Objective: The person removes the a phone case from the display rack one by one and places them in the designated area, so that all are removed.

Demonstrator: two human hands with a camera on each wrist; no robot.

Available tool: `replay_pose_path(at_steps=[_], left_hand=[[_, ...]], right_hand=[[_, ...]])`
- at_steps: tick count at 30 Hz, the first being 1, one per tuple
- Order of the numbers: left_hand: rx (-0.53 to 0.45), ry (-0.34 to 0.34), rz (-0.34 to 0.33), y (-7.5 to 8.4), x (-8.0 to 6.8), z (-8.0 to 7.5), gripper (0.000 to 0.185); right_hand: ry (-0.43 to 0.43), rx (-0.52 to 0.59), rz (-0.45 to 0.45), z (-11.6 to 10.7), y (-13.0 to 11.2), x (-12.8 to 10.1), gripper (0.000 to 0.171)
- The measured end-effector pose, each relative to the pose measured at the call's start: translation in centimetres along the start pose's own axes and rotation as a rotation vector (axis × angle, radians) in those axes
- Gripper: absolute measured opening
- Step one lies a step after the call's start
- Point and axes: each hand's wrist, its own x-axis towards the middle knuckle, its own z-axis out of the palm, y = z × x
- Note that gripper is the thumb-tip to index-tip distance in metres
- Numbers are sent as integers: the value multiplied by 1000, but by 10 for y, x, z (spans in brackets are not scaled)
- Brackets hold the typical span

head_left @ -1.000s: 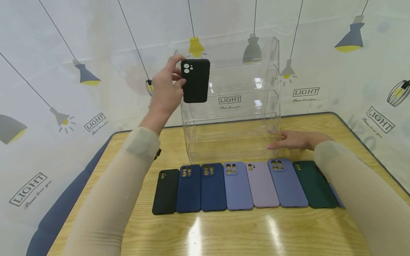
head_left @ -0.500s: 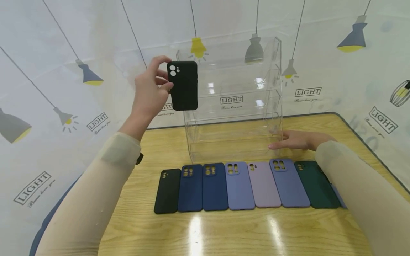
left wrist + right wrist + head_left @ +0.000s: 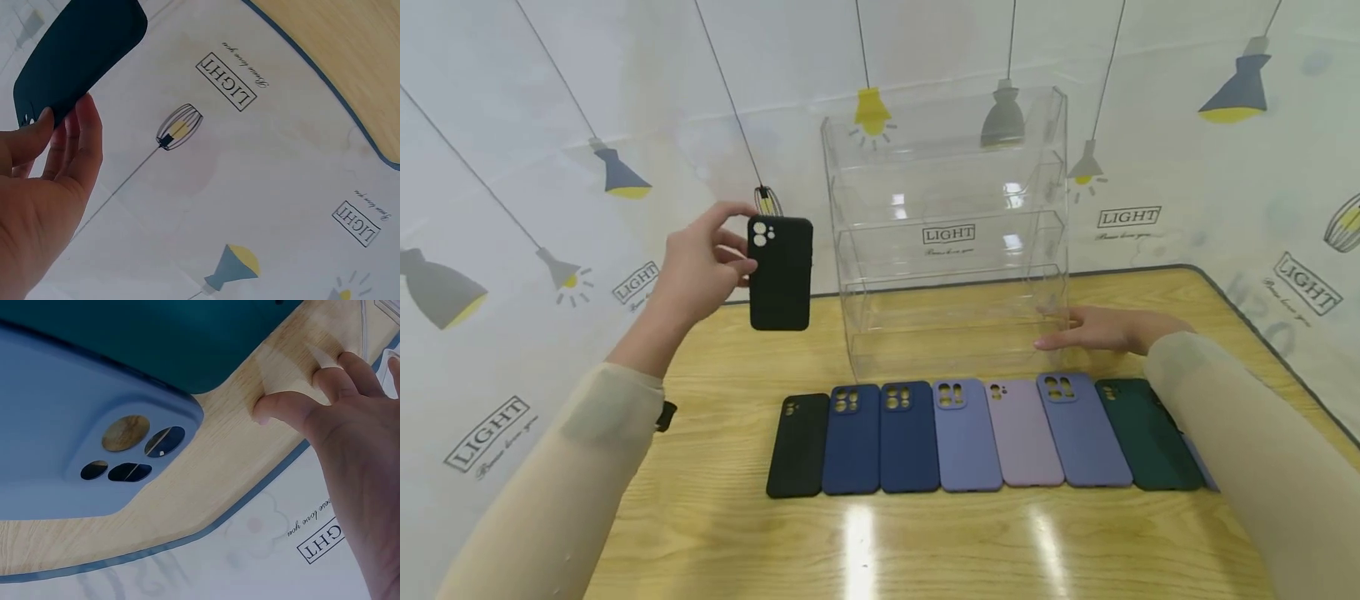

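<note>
My left hand (image 3: 703, 267) pinches a black phone case (image 3: 781, 275) by its left edge, thumb on the near face. The case hangs upright in the air, left of a clear tiered display rack (image 3: 951, 233). In the left wrist view the same case shows dark, its camera holes beside the thumb. My right hand (image 3: 1101, 329) holds the rack's lower right side, thumb in front and fingers partly seen through the clear plastic. Near that hand in the right wrist view lie a green phone case (image 3: 187, 337) and a blue-purple phone case (image 3: 50, 437).
A row of phone cases lies on the wooden table (image 3: 760, 542) before the rack: black (image 3: 797, 446), two navy (image 3: 853, 442), lilac, pink (image 3: 1024, 433), another lilac and green. My right sleeve partly covers the row's right end. A lamp-printed backdrop (image 3: 685, 108) stands behind.
My left hand has carried the black phone case left and down, away from the front of the rack. My right hand stays at the rack's lower side. The view has shifted slightly.
</note>
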Motion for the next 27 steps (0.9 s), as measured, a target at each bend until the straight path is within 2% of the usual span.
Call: replay_pose_path(at_steps=[3,6,12,19,27], left_hand=[[3,-69,-73,-16,-4,-3,63],[13,-102,-122,-31,-9,-6,65],[34,-153,-191,-64,-25,-5,65],[-8,-238,-251,-102,-48,2,67],[-11,-331,-337,-128,-67,5,65]], right_hand=[[-2,13,-9,0,2,-1,106],[-4,27,-21,0,5,-1,105],[-22,38,-9,-2,9,-1,105],[-24,35,-5,-1,8,-1,106],[-19,30,-18,2,4,-1,106]])
